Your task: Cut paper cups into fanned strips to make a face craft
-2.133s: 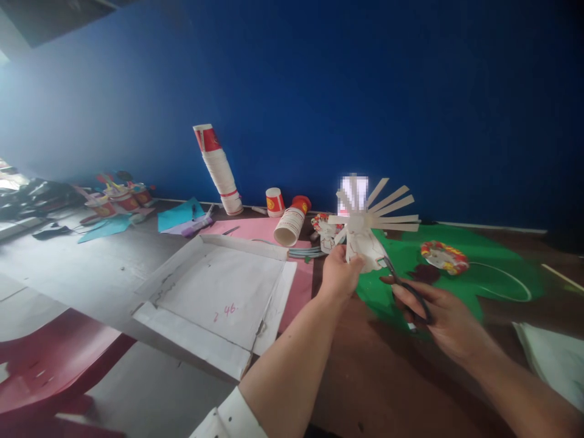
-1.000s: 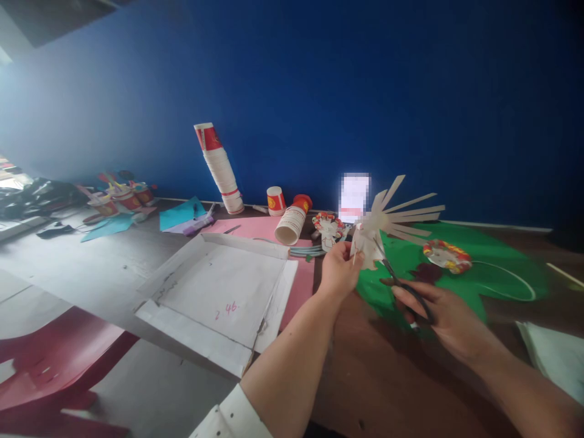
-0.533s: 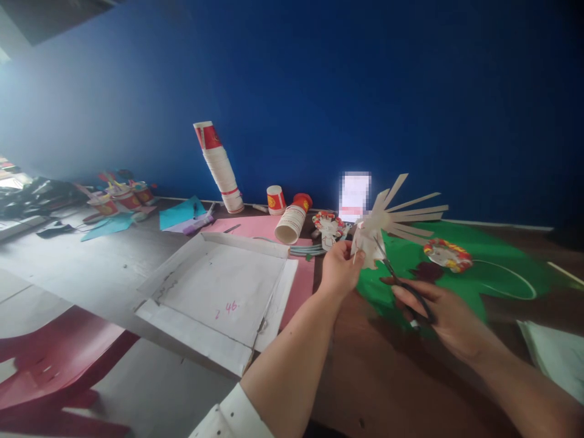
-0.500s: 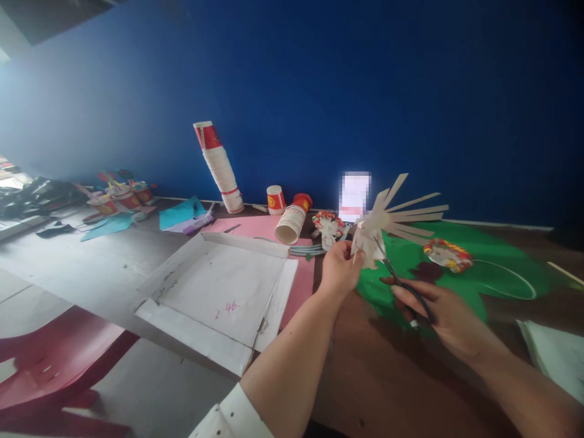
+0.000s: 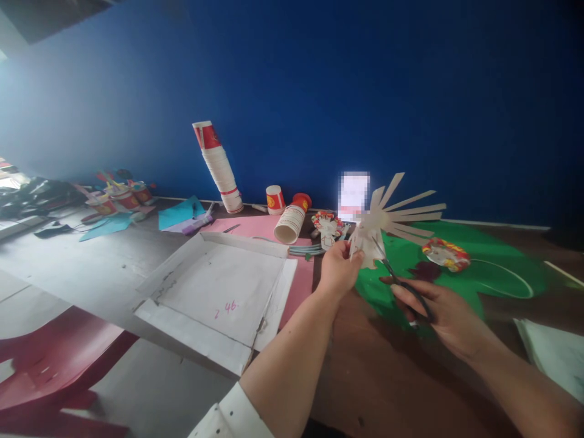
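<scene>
My left hand [image 5: 340, 271] pinches the lower left part of a white paper cutout [image 5: 367, 246] whose long strips fan out to the upper right. Black-handled scissors [image 5: 406, 286] are in my right hand [image 5: 449, 313], their blades at the cutout's right side. Beneath and behind lies a green sheet [image 5: 497, 261]. On it rests a round piece with a red and yellow rim [image 5: 446, 254]. A similar decorated paper figure [image 5: 328, 228] lies just beyond my left hand.
A shallow white box [image 5: 214, 292] lies left of my left arm on pink paper [image 5: 298, 292]. Behind stand a tall leaning cup stack [image 5: 219, 170], an upright cup [image 5: 275, 199] and a lying cup stack [image 5: 292, 222]. A lit screen [image 5: 354, 196] stands by the blue wall.
The view has shifted very slightly. Both hands, the cutout and the scissors keep nearly the same positions.
</scene>
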`<state>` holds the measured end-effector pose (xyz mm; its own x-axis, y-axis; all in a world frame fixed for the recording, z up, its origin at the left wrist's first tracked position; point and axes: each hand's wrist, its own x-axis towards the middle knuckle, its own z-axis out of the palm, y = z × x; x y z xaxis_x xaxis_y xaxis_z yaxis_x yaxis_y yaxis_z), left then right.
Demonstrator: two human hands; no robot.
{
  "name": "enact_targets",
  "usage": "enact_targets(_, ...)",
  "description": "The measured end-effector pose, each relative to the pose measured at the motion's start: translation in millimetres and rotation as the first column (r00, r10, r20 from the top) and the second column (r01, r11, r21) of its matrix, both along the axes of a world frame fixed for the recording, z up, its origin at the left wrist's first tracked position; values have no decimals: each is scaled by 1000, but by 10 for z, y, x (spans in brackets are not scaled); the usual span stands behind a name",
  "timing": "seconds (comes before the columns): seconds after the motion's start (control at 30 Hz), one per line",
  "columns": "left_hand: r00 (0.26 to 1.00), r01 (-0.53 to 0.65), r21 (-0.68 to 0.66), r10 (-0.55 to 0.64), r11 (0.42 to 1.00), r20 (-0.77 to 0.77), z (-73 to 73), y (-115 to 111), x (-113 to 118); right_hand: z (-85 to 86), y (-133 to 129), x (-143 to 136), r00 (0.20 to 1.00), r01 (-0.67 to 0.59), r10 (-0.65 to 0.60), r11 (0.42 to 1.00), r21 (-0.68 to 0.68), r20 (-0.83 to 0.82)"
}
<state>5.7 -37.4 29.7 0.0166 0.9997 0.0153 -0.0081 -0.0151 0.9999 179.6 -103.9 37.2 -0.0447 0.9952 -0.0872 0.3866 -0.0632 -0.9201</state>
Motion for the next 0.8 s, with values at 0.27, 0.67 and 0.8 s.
enact_targets(0.27, 999, -28, -36, 30, 999, 45, -58, 47, 4, -54, 11, 29, 1000, 28, -28, 1000, -7, -9)
enact_targets(0.67, 986, -16, -37, 22, 999, 165, -209, 143, 44, -31, 7, 6, 997, 45, -47, 998, -34, -56)
enact_targets(0.8, 985, -14, -40, 21, 999, 173, -212, 149, 37, -76, 21, 25, 998, 40, -41, 999, -25, -41)
